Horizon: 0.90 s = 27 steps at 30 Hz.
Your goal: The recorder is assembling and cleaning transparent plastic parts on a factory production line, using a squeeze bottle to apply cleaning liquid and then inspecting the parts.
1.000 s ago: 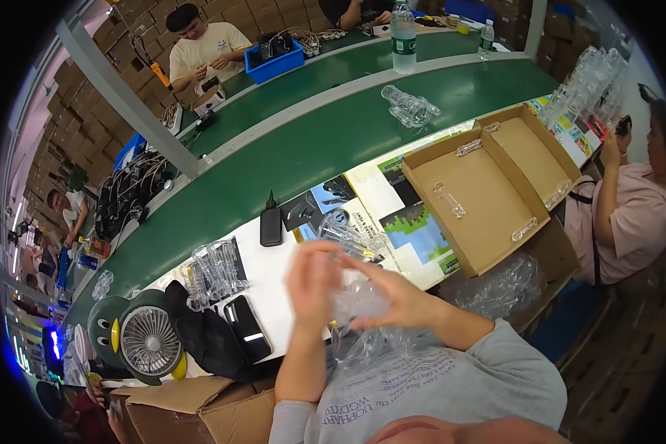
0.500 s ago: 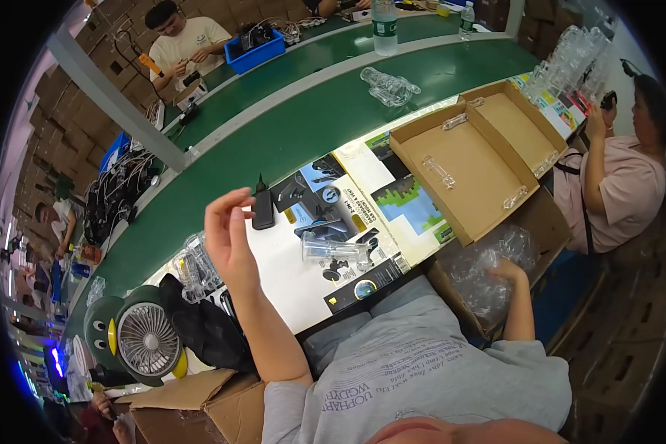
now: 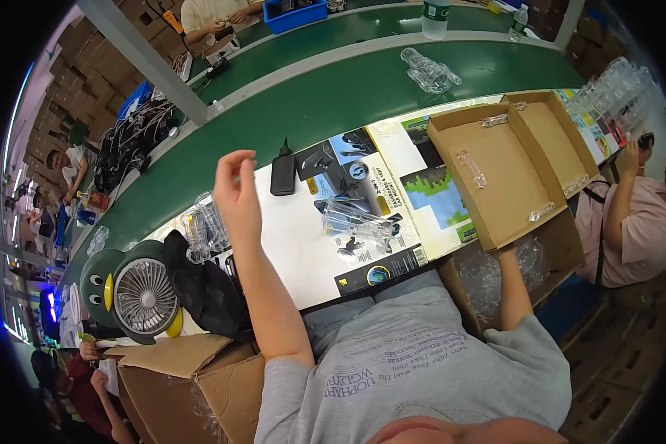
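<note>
My left hand (image 3: 237,194) is raised above the white and printed board on the table, fingers loosely bent and apart, holding nothing. A small black case with a pointed tip (image 3: 283,175) lies just beyond it. Clear plastic tube-like parts (image 3: 355,222) rest on the printed board in front of me. My right hand (image 3: 506,257) reaches over the open carton (image 3: 466,296) of clear crinkled plastic. Its fingers are hidden behind the near edge of a shallow cardboard tray (image 3: 496,185). Small clear plastic pieces (image 3: 472,169) lie in that tray.
To the left stand a penguin-shaped fan (image 3: 146,296), a black cloth (image 3: 200,285) and more clear parts (image 3: 203,228). Another clear part (image 3: 429,72) lies on the green table. A co-worker (image 3: 633,222) is at the right beside stacked clear pieces. A carton (image 3: 192,385) stands lower left.
My right hand has moved from the plastic in the carton up to the tray's near edge, where its fingers are now hidden. My left hand stays raised. The view has shifted slightly.
</note>
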Motion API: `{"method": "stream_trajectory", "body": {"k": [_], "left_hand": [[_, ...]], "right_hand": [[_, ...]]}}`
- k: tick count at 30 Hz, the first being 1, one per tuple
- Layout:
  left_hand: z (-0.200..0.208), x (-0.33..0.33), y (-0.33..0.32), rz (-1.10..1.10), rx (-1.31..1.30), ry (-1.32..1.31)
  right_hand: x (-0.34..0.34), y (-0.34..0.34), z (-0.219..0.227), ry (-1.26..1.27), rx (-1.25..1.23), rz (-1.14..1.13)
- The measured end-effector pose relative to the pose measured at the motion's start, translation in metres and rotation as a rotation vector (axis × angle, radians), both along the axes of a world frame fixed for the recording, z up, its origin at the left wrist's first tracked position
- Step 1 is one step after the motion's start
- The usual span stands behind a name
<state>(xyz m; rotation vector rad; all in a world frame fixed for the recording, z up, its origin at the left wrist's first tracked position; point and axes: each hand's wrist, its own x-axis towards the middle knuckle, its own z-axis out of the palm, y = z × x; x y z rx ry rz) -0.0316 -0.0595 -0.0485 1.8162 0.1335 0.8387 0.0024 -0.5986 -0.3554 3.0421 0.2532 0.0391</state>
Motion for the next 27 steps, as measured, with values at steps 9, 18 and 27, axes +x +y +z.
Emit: {"method": "stream_trajectory", "body": {"k": [9, 18, 27], "left_hand": [[-0.035, -0.006, -0.019, -0.327, 0.571, 0.340], [-0.071, -0.023, -0.031, -0.585, 0.611, 0.560], [-0.032, -0.055, -0.017, -0.503, 0.562, 0.429]], "right_hand": [[-0.077, 0.041, 0.163, 1.094, 0.590, -0.114], [-0.038, 0.195, 0.367, 0.761, 0.623, 0.646], [0.066, 0.365, 0.294, -0.050, 0.289, 1.122]]}}
